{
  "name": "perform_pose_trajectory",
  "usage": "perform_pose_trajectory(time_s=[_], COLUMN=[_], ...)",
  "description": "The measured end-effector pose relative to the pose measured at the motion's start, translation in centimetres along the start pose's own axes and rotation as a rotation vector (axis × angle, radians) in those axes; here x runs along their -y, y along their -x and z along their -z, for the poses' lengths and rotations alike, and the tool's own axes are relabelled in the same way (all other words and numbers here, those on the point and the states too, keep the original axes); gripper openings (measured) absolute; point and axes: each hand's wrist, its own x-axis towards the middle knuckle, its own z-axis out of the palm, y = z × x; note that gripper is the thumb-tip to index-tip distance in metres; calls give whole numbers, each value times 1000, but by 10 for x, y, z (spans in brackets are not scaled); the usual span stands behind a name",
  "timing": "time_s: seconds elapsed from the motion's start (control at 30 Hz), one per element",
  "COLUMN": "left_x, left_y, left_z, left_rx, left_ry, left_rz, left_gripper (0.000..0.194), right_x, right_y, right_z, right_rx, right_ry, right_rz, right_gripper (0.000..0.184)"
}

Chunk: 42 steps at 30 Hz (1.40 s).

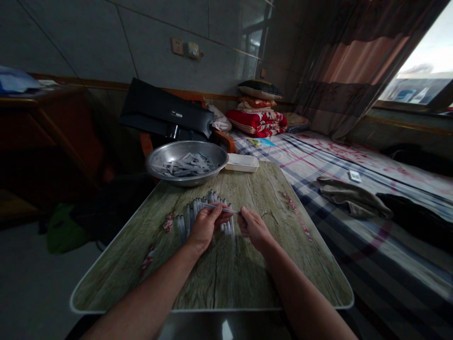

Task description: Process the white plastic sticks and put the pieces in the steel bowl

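Note:
My left hand point(207, 227) and my right hand point(253, 229) are held close together over a wood-patterned tabletop point(226, 283). Between their fingertips runs a thin pale plastic stick point(221, 208), held level. Just beyond and under my hands stands a tight bunch of similar pale sticks point(212, 196), laid side by side on the table, partly hidden by my left hand. A steel bowl point(184, 179) at the far end of the table holds a loose heap of more sticks point(186, 165).
A small white tray point(242, 163) sits beside the bowl. To the right lies a bed with a plaid sheet point(354, 236), a crumpled cloth point(350, 198) and folded red bedding point(256, 118). A black flat object point(164, 111) leans behind the bowl.

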Motion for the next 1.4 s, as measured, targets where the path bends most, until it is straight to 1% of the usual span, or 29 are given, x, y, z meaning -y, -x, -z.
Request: perform_pose_trajectory(time_s=[0.1, 0.2, 0.27, 0.33, 0.4, 0.5, 0.6, 0.67, 0.77, 0.83, 0.9, 0.97, 1.0, 1.1, 1.17, 1.23, 1.27, 1.4], left_x=[1, 2, 1, 1, 0, 0, 1, 1, 2, 2, 3, 4, 4, 2, 1, 0, 0, 1], left_y=[-1, -1, -1, 0, 0, -1, -1, -1, 0, -1, -4, -7, -8, -10, -9, -5, -3, 3], left_z=[1, 2, 1, 0, 0, 2, 3, 2, 1, 2, 3, 6, 8, 10, 9, 6, 5, -1], left_rx=[-7, -17, -15, -9, -8, -16, -19, -14, -13, -46, -113, -179, -200, -220, -206, -167, -141, -57], left_ry=[0, 0, -8, -16, -23, -38, -53, -58, -64, -57, -29, 24, 52, 111, 102, 55, 22, -72], left_rz=[-8, -10, -6, -5, -7, -12, -11, -11, -15, -32, -66, -100, -108, -106, -101, -102, -105, -120], left_gripper=[41, 41, 41, 41, 41, 41, 41, 40, 40, 39, 39, 38, 38, 37, 36, 36, 37, 35], right_x=[2, 3, 3, 2, 2, 5, 7, 7, 4, 3, 4, 7, 8, 12, 13, 13, 13, 11], right_y=[1, 2, 2, 2, 2, 5, 7, 6, 4, 2, 1, 0, -1, -1, -1, 1, 2, 8], right_z=[-1, -2, -2, -2, -2, -2, -3, -4, -4, -4, -3, -1, 1, 7, 9, 7, 6, -1], right_rx=[45, 40, 13, 2, 16, 50, 67, 79, 93, 63, -4, -48, -44, 27, 72, 114, 141, 232], right_ry=[-61, -111, -78, -24, 3, -54, -104, -79, -38, -41, -77, -168, -227, -352, -361, -333, -309, -188], right_rz=[39, 26, -15, -30, -22, 2, -30, -69, -76, -62, -57, -76, -103, -197, -237, -260, -260, -204], right_gripper=[35, 38, 36, 43, 44, 38, 41, 44, 48, 47, 43, 34, 29, 17, 15, 15, 17, 34])
